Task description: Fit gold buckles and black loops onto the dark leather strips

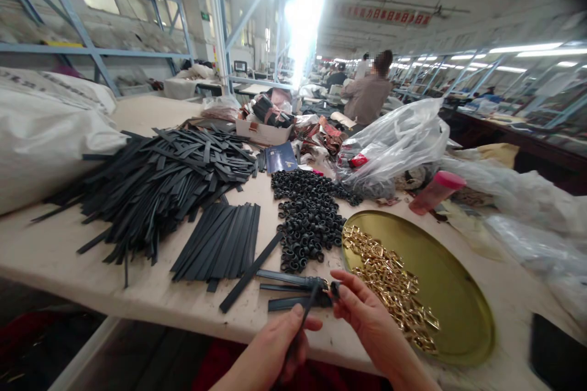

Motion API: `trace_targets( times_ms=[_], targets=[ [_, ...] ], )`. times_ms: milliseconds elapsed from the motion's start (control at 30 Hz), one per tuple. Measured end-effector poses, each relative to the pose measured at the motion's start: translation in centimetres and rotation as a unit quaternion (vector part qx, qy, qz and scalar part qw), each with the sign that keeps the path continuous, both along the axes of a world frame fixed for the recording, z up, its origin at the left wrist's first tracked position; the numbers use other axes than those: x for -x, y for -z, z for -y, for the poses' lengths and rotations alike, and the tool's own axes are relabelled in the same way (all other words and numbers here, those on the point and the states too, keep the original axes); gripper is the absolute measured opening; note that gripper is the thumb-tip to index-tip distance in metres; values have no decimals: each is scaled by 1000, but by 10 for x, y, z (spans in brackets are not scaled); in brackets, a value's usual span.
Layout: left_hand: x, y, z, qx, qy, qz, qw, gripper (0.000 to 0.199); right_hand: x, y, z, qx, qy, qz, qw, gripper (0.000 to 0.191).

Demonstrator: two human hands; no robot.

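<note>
My left hand (pixel 277 345) is closed round a narrow black strap (pixel 310 307), pinched under the thumb and slanting up to the right. Between the thumb and fingers of my right hand (pixel 367 314) is a small black loop (pixel 335 289), close to the strap's upper end. Beneath them, finished-looking straps with gold buckles (pixel 287 279) lie near the table edge. Just beyond sits a heap of black loops (pixel 302 220). To the right, gold buckles (pixel 389 284) cover the left part of an oval gold tray (pixel 454 293). One loose strap (pixel 250 272) lies diagonally to the left.
A row of flat black strips (pixel 220 241) and a big tangled pile of strips (pixel 169 183) occupy the left. Farther back are a blue booklet (pixel 281 157), a clear plastic bag (pixel 398 140) and a pink-lidded container (pixel 435 192). A person (pixel 369 95) is in the background.
</note>
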State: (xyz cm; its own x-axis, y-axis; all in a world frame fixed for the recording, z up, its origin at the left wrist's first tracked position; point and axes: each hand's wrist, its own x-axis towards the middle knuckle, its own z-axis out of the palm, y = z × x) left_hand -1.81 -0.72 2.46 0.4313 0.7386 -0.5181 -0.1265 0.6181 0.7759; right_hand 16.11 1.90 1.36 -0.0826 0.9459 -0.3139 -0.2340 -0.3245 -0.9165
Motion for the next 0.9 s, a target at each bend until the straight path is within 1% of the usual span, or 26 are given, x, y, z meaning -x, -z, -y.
trace_targets(
  times_ms=[67, 133, 233, 300, 367, 467, 533, 600, 667, 700, 733, 767, 833, 900],
  targets=[
    [-2, 2, 3, -64, -4, -56, 996, 42, 7, -2, 12, 43, 7, -94, 995, 34],
    [-3, 1, 7, -134, -7, -117, 984, 36, 12, -3, 21, 64, 15, -150, 987, 31],
    [-4, -7, 14, -236, -19, -234, 943, 29, 15, -5, 29, 72, 31, -186, 979, 31],
    [-5, -13, 18, -276, -10, -298, 914, 26, 14, -6, 33, 69, 39, -187, 979, 32],
    [-6, -17, 20, -297, 22, -334, 894, 25, 12, -6, 35, 56, 39, -162, 984, 31],
    [-7, -19, 21, -318, 91, -347, 877, 28, 9, -3, 39, -7, 3, -63, 998, 27],
    [-7, -19, 18, -335, 127, -361, 861, 31, 8, 0, 42, -47, -26, 0, 999, 25],
    [-7, -20, 16, -347, 158, -390, 838, 30, 8, 3, 45, -56, -43, 29, 997, 25],
    [-8, -21, 13, -353, 188, -408, 821, 27, 9, 3, 48, -45, -61, 40, 996, 25],
    [-9, -21, 12, -356, 196, -407, 818, 26, 9, 2, 48, -41, -70, 44, 996, 25],
    [-9, -20, 11, -354, 202, -397, 823, 26, 10, 2, 48, -41, -78, 48, 995, 24],
    [-10, -19, 11, -341, 208, -375, 836, 26, 10, 1, 47, -41, -86, 49, 994, 24],
    [-11, -14, 12, -281, 218, -307, 883, 21, 8, 2, 45, -45, -85, 47, 994, 22],
    [-11, -9, 14, -210, 214, -232, 925, 23, 8, 5, 43, -45, -62, 44, 996, 23]
  ],
)
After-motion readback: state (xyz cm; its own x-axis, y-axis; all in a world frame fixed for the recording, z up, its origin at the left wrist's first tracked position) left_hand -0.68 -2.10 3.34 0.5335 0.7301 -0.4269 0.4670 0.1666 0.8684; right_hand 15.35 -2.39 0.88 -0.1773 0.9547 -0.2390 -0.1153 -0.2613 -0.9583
